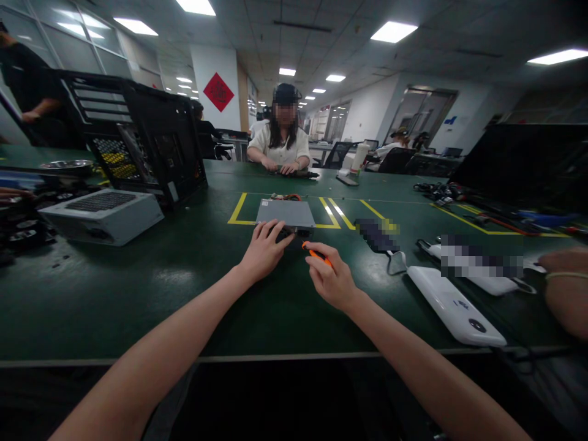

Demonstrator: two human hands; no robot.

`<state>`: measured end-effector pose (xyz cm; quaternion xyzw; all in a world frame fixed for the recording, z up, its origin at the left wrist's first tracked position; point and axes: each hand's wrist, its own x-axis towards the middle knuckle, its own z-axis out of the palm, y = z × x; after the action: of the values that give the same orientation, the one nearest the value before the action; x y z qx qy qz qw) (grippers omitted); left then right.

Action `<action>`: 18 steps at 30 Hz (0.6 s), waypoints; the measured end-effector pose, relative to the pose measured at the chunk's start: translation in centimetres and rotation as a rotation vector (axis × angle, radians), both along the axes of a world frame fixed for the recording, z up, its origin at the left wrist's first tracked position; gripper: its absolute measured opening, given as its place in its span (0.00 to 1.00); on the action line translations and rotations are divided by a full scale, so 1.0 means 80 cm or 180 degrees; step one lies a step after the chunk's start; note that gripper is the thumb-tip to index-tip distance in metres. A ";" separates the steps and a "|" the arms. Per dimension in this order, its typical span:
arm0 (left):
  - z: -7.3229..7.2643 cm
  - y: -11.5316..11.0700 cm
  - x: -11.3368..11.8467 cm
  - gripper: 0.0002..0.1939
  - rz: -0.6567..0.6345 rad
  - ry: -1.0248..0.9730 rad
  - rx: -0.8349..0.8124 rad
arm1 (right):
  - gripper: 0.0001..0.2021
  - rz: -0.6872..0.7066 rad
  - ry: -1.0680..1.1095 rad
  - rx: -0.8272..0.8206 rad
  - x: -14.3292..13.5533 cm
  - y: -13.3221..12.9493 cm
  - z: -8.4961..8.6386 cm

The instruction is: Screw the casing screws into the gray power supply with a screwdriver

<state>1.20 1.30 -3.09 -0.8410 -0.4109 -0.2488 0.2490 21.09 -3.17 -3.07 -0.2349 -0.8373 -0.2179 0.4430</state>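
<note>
Flat metal box: the grey box [285,212] is placed at the centre of the frame, on the green bench [174,318]; its far part is framed by yellow tape [237,208]; coloured wires [287,197] are seen at its far edge.
Left hand: the left hand [266,248] is laid on the near edge of the grey box, with the fingers spread.
Right hand: the orange tool [320,256] is held in the right hand [331,275], by closed fingers, just below the box; whether the box is touched by its tip cannot be told.
Open room: a broad stretch of green surface is left between the left forearm and the larger power supply [103,214] at the left; on the right, room is narrowed by a dark blurred item [376,236], a cable and a white device [454,303].
Edges: the near edge of the bench is crossed by both forearms at the lower frame; the upper left is bounded by a black computer case [138,135], the right edge by another person's forearm [569,288].
Surface: light is reflected in a soft patch at the left of centre.
Room: a person in a light top [280,144] is seated across the bench; a red diamond sign [218,92] is mounted on a pillar; the ceiling is lit by bright panels [394,32].
</note>
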 end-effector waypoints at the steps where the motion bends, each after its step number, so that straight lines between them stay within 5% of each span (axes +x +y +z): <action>1: 0.000 0.000 0.000 0.22 0.0008 0.0003 0.0008 | 0.21 -0.0007 0.0052 -0.0040 0.000 0.000 0.000; 18: 0.002 -0.002 0.002 0.22 -0.0035 -0.0115 -0.0062 | 0.20 0.0084 0.0270 -0.0175 -0.003 0.001 0.001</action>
<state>1.33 1.14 -2.92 -0.8410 -0.4132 -0.2612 0.2320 20.81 -3.08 -2.98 -0.2448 -0.8265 -0.1788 0.4744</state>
